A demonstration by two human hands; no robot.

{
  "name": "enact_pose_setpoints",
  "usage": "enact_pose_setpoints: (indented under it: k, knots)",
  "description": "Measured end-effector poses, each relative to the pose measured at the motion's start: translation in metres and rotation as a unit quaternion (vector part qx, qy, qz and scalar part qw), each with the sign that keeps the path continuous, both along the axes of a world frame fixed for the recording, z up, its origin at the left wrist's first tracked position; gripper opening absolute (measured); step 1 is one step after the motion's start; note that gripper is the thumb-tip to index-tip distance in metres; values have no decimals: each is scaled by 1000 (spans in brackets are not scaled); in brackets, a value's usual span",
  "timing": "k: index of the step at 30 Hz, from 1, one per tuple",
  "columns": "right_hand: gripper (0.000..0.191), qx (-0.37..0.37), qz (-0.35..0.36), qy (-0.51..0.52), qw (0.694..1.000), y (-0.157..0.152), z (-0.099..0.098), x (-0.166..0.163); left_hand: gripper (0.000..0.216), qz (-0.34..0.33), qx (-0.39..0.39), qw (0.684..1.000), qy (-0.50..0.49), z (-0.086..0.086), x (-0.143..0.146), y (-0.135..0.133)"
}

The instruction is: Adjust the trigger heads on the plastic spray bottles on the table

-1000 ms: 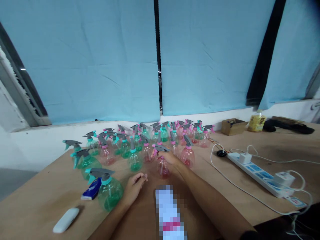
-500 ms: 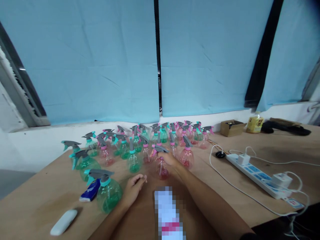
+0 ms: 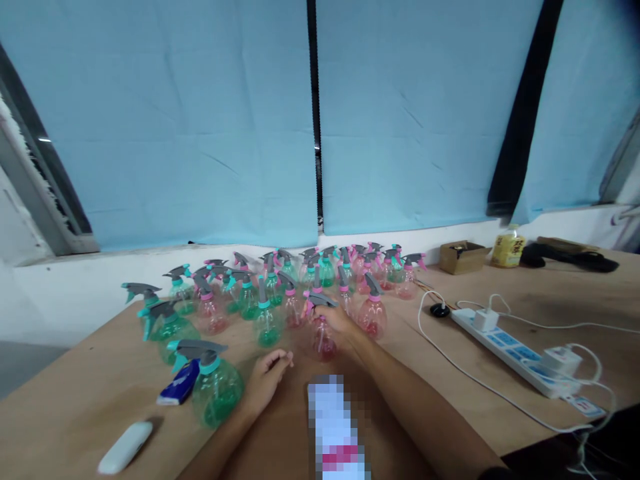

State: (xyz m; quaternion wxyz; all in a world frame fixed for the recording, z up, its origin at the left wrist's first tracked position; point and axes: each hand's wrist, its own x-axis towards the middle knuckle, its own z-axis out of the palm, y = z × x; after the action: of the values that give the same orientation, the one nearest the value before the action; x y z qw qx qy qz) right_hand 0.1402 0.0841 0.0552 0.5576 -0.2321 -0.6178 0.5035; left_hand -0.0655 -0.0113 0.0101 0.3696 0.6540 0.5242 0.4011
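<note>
My right hand (image 3: 336, 316) is wrapped round the neck of a pink spray bottle (image 3: 324, 343) with a grey trigger head. The bottle stands upright on the table, with some liquid in its base. My left hand (image 3: 270, 377) rests on the table with its fingers loosely curled, and nothing shows in it. Close to the left forearm stands a green spray bottle (image 3: 217, 390) with a grey and turquoise head. Another green spray bottle (image 3: 269, 325) is just beyond the left hand, and a pink spray bottle (image 3: 373, 315) is right of the right hand.
Several more green and pink spray bottles crowd the back of the wooden table (image 3: 125, 360). At left lie a blue packet (image 3: 179, 383) and a white case (image 3: 126, 447). A white power strip (image 3: 505, 350) with cables, a cardboard box (image 3: 463, 259) and a yellow-labelled bottle (image 3: 508, 248) are at right.
The view has shifted very slightly. Both hands and the bottles keep their places, with the right hand still on the pink spray bottle.
</note>
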Motion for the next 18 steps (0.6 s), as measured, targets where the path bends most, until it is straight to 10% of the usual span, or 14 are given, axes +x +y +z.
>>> enact_pose_setpoints:
  k: [18]
  knots:
    - [16,-6,-33,-11,999,4,-15,-1,48,8,6,1000,15,6,3,-4]
